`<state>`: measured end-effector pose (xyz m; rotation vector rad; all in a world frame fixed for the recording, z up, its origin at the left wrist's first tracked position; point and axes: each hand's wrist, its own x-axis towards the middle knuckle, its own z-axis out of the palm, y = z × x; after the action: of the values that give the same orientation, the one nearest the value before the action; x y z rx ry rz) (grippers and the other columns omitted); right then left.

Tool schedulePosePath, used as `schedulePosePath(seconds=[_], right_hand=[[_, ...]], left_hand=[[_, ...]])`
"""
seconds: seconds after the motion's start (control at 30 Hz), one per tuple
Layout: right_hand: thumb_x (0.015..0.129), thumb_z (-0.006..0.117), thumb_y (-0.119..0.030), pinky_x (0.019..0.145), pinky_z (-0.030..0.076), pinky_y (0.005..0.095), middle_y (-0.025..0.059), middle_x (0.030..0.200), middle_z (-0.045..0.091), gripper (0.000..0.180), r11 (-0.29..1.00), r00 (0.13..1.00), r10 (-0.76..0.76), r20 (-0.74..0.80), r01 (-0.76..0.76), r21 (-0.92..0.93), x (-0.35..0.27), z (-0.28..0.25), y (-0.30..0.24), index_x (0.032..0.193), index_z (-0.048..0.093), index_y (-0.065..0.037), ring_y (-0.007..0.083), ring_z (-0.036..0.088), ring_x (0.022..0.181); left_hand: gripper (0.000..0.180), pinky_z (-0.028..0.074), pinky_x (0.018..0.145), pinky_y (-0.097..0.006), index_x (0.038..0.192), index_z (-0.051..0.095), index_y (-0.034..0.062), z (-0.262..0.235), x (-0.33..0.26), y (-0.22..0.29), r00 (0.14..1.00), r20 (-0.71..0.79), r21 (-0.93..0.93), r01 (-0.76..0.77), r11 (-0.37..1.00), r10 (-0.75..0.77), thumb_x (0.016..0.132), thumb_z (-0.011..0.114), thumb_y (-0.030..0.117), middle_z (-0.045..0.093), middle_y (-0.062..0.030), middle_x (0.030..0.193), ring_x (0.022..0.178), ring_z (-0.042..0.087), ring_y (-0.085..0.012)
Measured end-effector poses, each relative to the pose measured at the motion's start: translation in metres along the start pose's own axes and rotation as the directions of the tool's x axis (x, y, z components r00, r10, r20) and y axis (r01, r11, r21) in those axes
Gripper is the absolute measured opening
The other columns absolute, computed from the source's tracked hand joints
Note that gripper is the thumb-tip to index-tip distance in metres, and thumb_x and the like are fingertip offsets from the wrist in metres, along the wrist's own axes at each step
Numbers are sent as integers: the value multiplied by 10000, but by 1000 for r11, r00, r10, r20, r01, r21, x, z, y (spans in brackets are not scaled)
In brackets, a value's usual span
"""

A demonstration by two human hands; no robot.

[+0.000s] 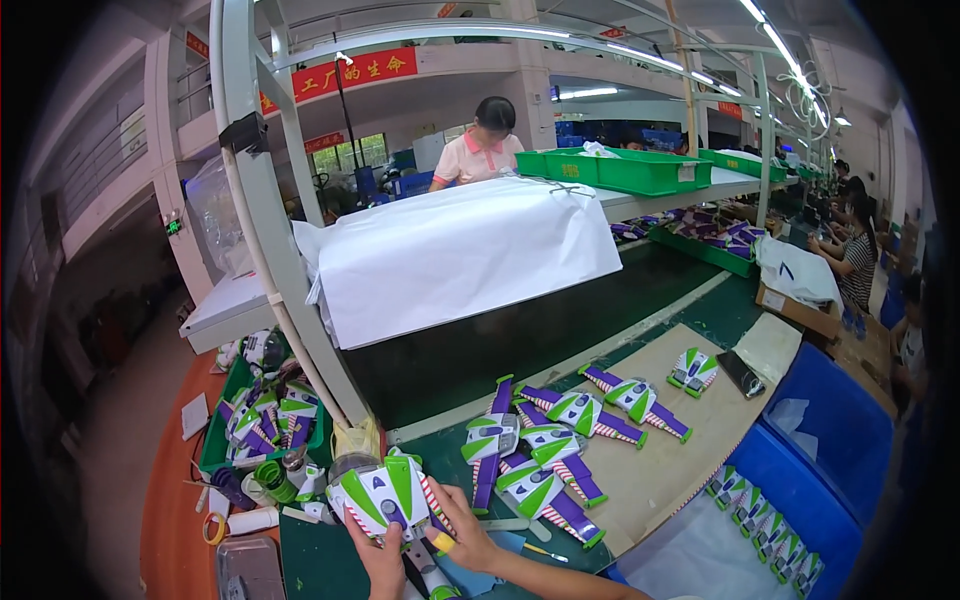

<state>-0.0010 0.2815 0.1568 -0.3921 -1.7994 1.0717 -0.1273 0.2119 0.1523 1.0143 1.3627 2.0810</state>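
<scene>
A white and green toy wing pack (pixel 372 492) with a grey round button is held low in front of me, at the bench's near edge. My left hand (pixel 380 562) grips its lower left side, the thumb lying on its face. On the other side my right hand (pixel 466 536) closes round the edge near a red-and-white striped strip; a yellow band wraps one finger. Just under the hands lies another white and green toy part (pixel 432 575), partly hidden. Several similar packs with spread purple wings (pixel 553 446) lie in a cluster to the right.
A green bin of toy parts (pixel 252 425) stands at left, near paint pots (pixel 274 482) and a tape roll (pixel 214 528). At right, a blue crate (pixel 825 430) and a row of packs (pixel 765 530) flank the cardboard (pixel 690 430). White sheeting (pixel 465 262) hangs ahead; a co-worker (pixel 480 150) stands behind.
</scene>
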Motion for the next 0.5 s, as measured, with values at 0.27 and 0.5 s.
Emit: schedulePosePath(seconds=[0.27,0.5], right_hand=[[914,483,-256,981,326,312,146,1259,449,523,918,877,229,-423,-49,394,8,20,9,1320,343,42,210,447,1146],[933,469,-209,944,358,284,144,1239,455,495,930,879,293,-375,-171,324,11,19,20,1329,309,40,179,456,1106]], left_hand=[[928,288,1029,-347,1426,46,15,30,-11,31,992,58,333,90,938,-116,747,673,91,299,-236,1367,1229,352,-287],[928,260,1047,-344,1412,87,-28,28,0,35,968,118,251,187,950,-221,738,702,140,240,-213,1411,1273,297,-279]])
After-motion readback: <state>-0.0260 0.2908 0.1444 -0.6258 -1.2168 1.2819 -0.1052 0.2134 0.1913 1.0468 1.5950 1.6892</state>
